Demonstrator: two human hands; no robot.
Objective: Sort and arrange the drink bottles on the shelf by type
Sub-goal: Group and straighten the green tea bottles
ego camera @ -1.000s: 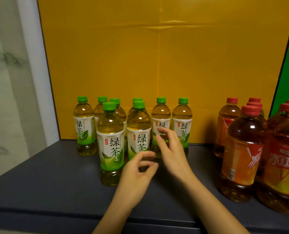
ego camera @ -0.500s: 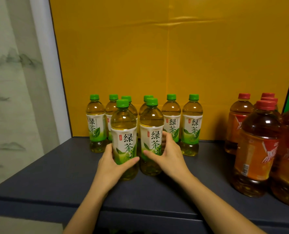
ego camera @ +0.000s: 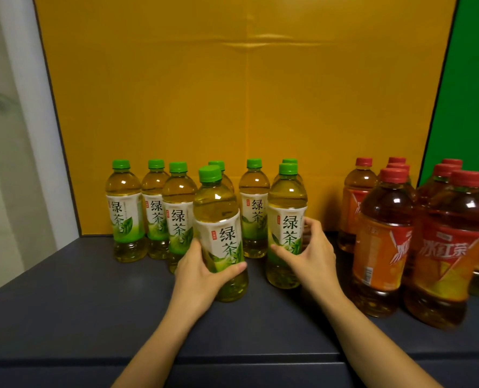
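Aligning the 2 forward green tea bottles with their own group is, in our judgement, the step in hand. We see the left hand (ego camera: 201, 275) wrapped around the lower label of the front green tea bottle (ego camera: 218, 219), thumb across the front and fingers round the left side. The right hand (ego camera: 311, 256) grips the second green tea bottle (ego camera: 287, 208) at label height, thumb on the near face and fingers curled round the right side. Both bottles sit upright or nearly so on the dark shelf (ego camera: 64, 303); we cannot tell whether either base is lifted clear of it. The 6 other green tea bottles (ego camera: 123, 208) stand behind and to the left, close to the yellow board (ego camera: 232, 93). The red-capped tea bottles (ego camera: 384, 242) form a separate group at the right.

Procedure we recommend:

1. Grip each bottle low, at or below the label, so that a full bottle does not tip at the neck.
2. Move by a slide or a low lift; we judge the bottles heavy, and smooth plastic can slip.
3. Set each bottle in front of the rear bottles, label facing forward. The rear bottles stand close together, and 1 push could topple several.
4. Hold the right forearm away from the red-capped tea bottles, which stand just beside it.
5. Leave a visible gap between the 2 types.
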